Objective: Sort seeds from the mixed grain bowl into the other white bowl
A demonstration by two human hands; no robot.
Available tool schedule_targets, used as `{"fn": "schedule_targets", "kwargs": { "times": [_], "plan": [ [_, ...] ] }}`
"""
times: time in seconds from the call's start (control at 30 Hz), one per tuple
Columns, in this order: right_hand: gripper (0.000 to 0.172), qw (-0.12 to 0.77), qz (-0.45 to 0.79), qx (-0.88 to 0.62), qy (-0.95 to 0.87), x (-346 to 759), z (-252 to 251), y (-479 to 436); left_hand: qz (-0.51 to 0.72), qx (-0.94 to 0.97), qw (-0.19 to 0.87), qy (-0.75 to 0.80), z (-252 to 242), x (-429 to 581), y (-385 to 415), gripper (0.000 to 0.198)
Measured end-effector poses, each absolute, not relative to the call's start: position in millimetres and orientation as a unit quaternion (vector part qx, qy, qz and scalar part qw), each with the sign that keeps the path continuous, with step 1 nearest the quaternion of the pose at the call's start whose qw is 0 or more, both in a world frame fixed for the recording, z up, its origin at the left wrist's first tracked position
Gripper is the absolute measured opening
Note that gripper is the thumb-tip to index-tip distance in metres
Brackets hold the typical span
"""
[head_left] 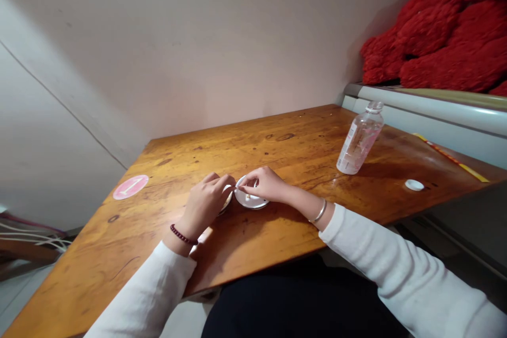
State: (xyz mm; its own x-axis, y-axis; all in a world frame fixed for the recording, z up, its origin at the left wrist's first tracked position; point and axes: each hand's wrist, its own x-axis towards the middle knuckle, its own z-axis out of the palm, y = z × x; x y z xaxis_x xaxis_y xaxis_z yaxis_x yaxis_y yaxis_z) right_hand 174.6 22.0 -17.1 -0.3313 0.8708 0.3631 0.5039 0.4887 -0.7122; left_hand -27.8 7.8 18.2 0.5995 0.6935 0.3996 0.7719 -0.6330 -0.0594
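Note:
My left hand [205, 199] and my right hand [266, 184] meet over two small round dishes on the wooden table. Both have their fingers closed in a pinch, with the tips close together. Whatever is between them is too small to make out. Under my right hand lies a white dish [251, 204] with a dark rim and a few tiny yellowish bits in it. A second dish [227, 202] is mostly covered by my left hand, so its contents are hard to see.
A clear plastic bottle [359, 140] without its cap stands to the right on the table [253, 148]. Near it are a white cap [414, 185] and a yellow-red strip [451, 158]. A pink round sticker [130, 187] marked 1 is at left. Red plush [443, 31] sits at the back right.

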Motion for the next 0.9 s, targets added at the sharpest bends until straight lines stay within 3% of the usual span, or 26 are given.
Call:
{"fn": "schedule_targets", "kwargs": {
  "times": [0.57,0.9],
  "plan": [
    [0.022,0.414,0.238,-0.469,-0.743,168,-6,17,-0.183,-0.894,0.211,-0.349,16,-29,7,0.013],
    [0.031,0.443,0.320,-0.433,-0.717,167,-27,29,-0.231,-0.878,0.176,-0.380,13,-27,10,0.016]
  ]
}}
